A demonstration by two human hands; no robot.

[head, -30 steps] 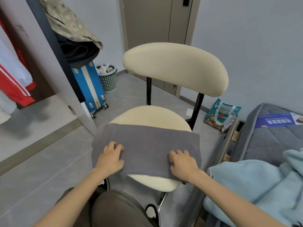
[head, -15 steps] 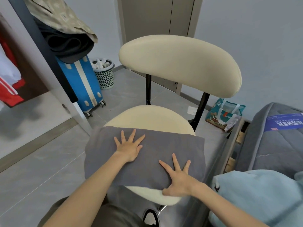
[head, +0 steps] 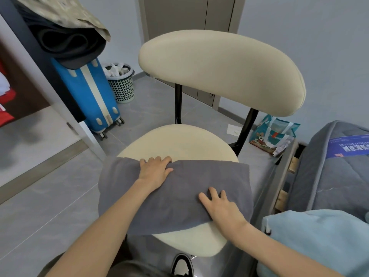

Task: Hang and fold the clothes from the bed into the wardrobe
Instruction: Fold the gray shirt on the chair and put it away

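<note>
- One open wardrobe stands at the far left, and red and white clothes hang in it.
- One blue suitcase stands upright beside it; two garments, one beige and one black, hang over its top.
- One perforated waste basket holds white crumpled rubbish.
- One cream chair is in the middle, and one folded grey cloth lies on the front part of its seat. The long axis of the cloth goes from left to right, and both ends hang past the seat.
- The left hand rests on the far edge of the cloth with bent fingers; I cannot tell whether they grip the edge.
- The right hand lies released and flat on the near right part of the cloth.
- One printed bag stands on the floor; its contents are not clear.
- One bed is at the right, with one light blue garment on it.
</note>
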